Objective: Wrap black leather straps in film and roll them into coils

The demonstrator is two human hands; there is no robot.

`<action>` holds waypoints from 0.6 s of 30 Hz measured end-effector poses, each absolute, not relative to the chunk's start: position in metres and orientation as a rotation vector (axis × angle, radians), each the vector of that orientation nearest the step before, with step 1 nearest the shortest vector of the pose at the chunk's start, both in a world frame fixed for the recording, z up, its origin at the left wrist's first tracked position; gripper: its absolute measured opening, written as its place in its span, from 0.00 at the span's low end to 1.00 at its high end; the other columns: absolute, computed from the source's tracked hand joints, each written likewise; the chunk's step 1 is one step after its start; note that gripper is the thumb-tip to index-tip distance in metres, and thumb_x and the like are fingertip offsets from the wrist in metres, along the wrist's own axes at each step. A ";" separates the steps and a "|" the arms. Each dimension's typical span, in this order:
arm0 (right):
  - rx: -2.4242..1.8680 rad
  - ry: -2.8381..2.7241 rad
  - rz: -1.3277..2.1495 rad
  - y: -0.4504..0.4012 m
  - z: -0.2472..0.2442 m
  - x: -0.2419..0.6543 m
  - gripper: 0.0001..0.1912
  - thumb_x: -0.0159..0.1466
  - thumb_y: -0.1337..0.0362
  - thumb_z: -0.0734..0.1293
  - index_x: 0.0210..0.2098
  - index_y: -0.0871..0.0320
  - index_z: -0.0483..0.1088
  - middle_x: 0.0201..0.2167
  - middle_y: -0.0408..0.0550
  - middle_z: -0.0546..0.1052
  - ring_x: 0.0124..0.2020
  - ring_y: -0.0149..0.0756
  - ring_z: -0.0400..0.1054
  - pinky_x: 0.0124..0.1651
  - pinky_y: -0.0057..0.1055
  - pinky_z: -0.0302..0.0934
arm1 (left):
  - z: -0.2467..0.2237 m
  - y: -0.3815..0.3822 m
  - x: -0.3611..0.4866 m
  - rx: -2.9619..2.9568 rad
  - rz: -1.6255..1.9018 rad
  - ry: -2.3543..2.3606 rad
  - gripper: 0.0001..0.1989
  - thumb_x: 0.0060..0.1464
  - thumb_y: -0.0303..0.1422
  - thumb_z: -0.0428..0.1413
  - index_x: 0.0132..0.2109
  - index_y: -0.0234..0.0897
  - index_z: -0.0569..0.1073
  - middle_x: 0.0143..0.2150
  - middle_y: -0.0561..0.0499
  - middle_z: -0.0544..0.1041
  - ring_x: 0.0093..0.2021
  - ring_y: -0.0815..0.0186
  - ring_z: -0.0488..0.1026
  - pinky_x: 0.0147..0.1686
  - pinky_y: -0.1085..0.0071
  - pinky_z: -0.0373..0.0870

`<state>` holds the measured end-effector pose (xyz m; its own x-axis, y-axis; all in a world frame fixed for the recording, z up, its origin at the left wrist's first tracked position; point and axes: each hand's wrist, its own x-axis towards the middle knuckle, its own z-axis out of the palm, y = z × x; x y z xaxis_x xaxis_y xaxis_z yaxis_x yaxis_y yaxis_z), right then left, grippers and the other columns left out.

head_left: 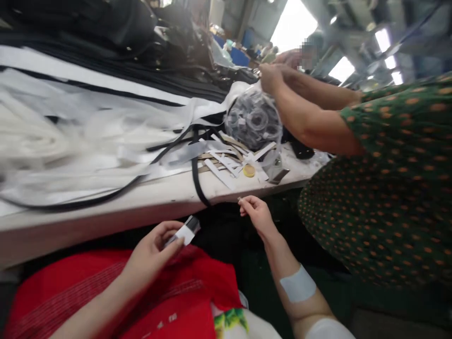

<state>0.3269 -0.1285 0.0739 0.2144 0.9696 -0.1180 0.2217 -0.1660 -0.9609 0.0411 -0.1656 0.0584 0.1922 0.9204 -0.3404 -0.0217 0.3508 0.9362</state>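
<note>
Two bare hands stand apart: the left hand (155, 242) has a narrow grip, thumb against fingers, on a small, flat black-and-white packet (186, 232), probably light, slick and slightly bendy, best taken by its edges. Right of that grip, the right hand (252, 207) pinches a tiny pale piece (239, 199), too small to identify. Beyond both grips, the white-covered worktop (173, 197) carries loose white strips (218, 173) and a round yellow disc (249, 170).
</note>
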 end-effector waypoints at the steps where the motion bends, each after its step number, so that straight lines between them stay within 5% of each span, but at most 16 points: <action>1: -1.507 -1.194 1.150 -0.138 0.076 0.302 0.15 0.57 0.52 0.70 0.29 0.60 0.72 0.20 0.42 0.72 0.22 0.29 0.66 0.28 0.27 0.64 | 0.060 -0.166 0.044 0.971 0.859 1.176 0.21 0.41 0.43 0.64 0.40 0.37 0.72 0.32 0.50 0.78 0.34 0.62 0.75 0.33 0.70 0.72; 6: -1.266 -1.262 1.558 -0.174 0.079 0.219 0.14 0.58 0.54 0.70 0.28 0.59 0.72 0.19 0.42 0.73 0.21 0.29 0.65 0.27 0.27 0.62 | 0.059 -0.172 0.044 0.992 0.963 1.219 0.17 0.46 0.40 0.60 0.41 0.35 0.71 0.33 0.49 0.77 0.35 0.62 0.75 0.33 0.70 0.71; 18: -1.384 -1.145 1.714 -0.165 0.043 0.206 0.21 0.52 0.48 0.74 0.23 0.61 0.70 0.15 0.41 0.70 0.16 0.26 0.62 0.21 0.24 0.59 | 0.054 -0.176 0.039 1.051 1.055 1.203 0.14 0.48 0.38 0.59 0.41 0.36 0.71 0.37 0.48 0.78 0.39 0.61 0.76 0.41 0.67 0.73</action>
